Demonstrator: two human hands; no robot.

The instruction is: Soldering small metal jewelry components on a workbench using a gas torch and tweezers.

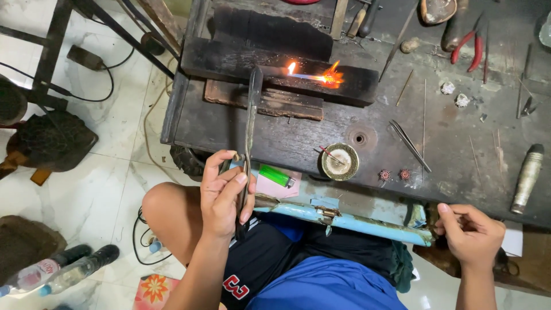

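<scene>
Nearest, the left hand (227, 195) has its fingers curled and pressed around a long, dark metal torch (250, 126), thumb laid along its stem. That torch is slim, blackened, and reaches up over the workbench (287, 143) to a charred wooden block (275, 66), where a blue-and-orange flame (315, 76) burns. The right hand (470, 232) rests at the bench's pale blue front edge (367, 225), fingers loosely bent; whether they pinch anything cannot be told. Farther back lie tweezers (409, 143) and red-handled pliers (468, 49).
</scene>
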